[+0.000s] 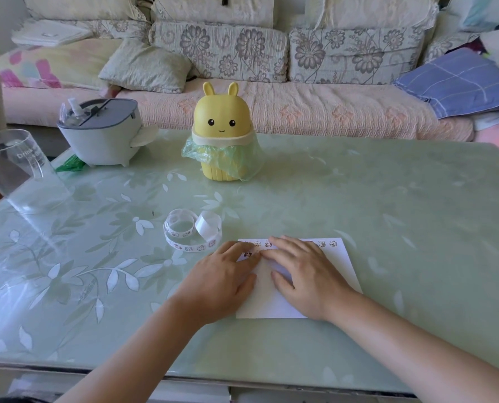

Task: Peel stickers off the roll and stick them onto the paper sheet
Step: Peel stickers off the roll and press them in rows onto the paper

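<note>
Both hands lie flat and open on the paper sheet [323,274], left hand [225,280] beside right hand [303,274], holding nothing. The sticker roll [193,232] sits just left. A pushing finger could wrinkle a sticker [257,244].

My arms: both bare from forearm to fingertips, no sleeves in frame. My left hand [223,282] and my right hand [306,279]: no rings, no watch, no wristband, no gloves. Nails short, no visible polish. Upper arms are cut off by the near frame edge.
</note>
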